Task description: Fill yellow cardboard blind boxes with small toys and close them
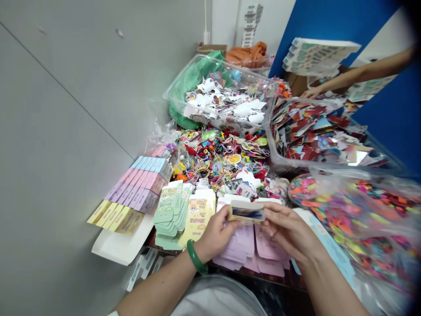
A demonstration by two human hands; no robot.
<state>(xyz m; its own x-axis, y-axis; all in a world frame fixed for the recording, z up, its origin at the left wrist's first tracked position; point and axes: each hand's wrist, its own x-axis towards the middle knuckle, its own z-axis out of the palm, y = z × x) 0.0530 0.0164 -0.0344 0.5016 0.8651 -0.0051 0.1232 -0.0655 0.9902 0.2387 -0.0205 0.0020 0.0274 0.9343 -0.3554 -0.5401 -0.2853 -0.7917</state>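
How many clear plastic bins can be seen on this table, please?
2. One clear plastic bin stands at the back, filled with white cut-out pieces; the other clear plastic bin stands to its right, filled with red printed pieces. More may be hidden beneath the piles.

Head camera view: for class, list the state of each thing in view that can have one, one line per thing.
Left hand, gripping the carton.
Right hand, gripping the carton's other end.
Small cream carton, opened out, held between both hands.
Lilac flat cartons, lying flat, loosely overlapping.
Green flat cartons, fanned in a stack.
Pastel boxes, closed, lined up in colour rows.
Clear plastic tub, heaped with white-backed cut-outs.
Co-worker's hand, outstretched beyond the tub.
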